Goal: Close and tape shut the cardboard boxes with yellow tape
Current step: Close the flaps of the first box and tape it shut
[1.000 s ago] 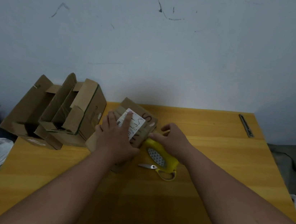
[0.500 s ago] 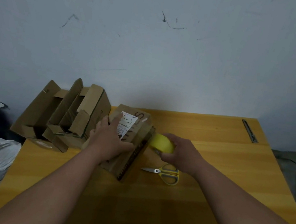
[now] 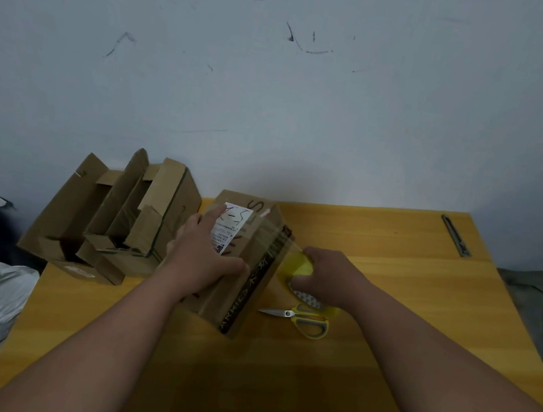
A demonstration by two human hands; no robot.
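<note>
The cardboard box (image 3: 241,264) sits mid-counter (image 3: 390,290), light and stiff enough to skid unless pinned from above. The left hand (image 3: 202,262) presses flat on its top, fingers spread. Just right of it, the right hand (image 3: 326,275) grips the yellow tape roll (image 3: 296,269); a strip seems to run onto the box, though glare blurs it.
</note>
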